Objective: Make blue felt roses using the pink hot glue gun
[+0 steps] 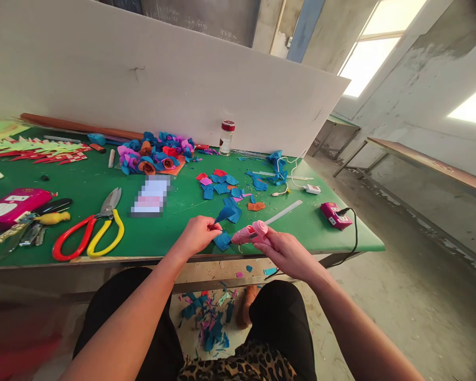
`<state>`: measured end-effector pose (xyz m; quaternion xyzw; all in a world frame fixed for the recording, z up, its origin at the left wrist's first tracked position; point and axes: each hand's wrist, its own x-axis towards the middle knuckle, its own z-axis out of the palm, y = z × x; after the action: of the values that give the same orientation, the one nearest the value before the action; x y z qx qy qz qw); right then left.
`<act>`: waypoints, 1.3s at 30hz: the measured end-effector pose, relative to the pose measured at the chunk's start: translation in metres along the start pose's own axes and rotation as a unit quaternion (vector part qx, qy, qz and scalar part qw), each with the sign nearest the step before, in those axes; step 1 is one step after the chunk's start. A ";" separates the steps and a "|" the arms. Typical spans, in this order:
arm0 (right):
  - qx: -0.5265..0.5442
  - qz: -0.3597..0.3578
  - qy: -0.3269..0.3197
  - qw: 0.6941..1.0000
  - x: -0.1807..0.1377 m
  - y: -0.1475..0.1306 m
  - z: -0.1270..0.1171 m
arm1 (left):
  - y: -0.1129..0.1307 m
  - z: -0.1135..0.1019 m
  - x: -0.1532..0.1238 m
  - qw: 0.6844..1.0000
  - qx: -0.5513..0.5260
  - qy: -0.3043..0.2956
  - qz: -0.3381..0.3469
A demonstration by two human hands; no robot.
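Note:
My left hand (198, 235) pinches a small blue felt piece (225, 214) just above the front edge of the green table (162, 233). My right hand (286, 252) grips a pink glue gun (250, 233), whose nozzle points left toward the blue piece. Another blue scrap (222, 241) lies on the table under the two hands. Loose blue, pink and orange cut pieces (226, 188) are scattered just beyond them.
Red and yellow-handled shears (91, 233) lie at the left front, beside a pink case (11, 206). Finished felt flowers (154, 151) and a small bottle (226, 137) stand near the white back board. A pink power strip (335, 215) sits at the right. Scraps litter the floor (210, 317).

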<state>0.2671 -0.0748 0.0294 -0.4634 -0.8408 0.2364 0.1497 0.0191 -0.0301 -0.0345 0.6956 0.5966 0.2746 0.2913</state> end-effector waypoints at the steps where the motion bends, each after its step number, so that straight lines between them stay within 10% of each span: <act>1: 0.000 0.000 0.001 1.000 0.000 0.000 0.000 | 0.000 0.000 0.000 1.000 0.001 0.000 0.000; 39: 0.012 -0.013 0.006 1.000 0.000 -0.004 -0.001 | -0.002 0.001 0.001 1.000 -0.007 -0.004 0.011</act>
<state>0.2647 -0.0761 0.0323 -0.4522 -0.8430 0.2413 0.1632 0.0186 -0.0285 -0.0367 0.7011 0.5860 0.2787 0.2957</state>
